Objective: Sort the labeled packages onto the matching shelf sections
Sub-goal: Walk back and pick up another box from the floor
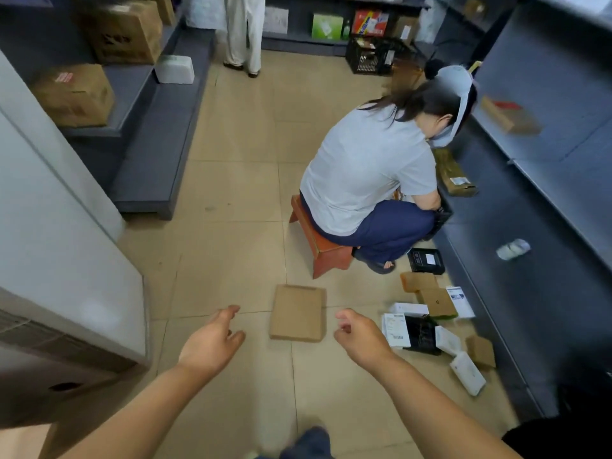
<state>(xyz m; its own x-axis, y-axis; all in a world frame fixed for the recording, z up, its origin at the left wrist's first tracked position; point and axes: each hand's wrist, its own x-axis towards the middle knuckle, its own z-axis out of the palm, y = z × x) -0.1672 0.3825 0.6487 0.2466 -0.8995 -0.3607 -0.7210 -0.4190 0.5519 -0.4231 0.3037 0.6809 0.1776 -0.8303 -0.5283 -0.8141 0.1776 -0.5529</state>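
A flat brown cardboard package (298, 313) lies on the tiled floor straight ahead of me. My left hand (213, 342) hovers to its left, empty, with fingers spread. To the package's right is my right hand (359, 337), also empty, its fingers loosely curled and apart. Neither hand touches the package. Several small packages (427, 313), brown, white and black, lie scattered on the floor at the right, beside the dark grey shelf unit (530, 293).
A person (371, 167) sits on a low red stool (326, 253) ahead right, facing the right shelves. Another person's legs (243, 31) stand at the back. Grey shelves (139, 104) with cardboard boxes line the left. A black crate (367, 56) stands at the back.
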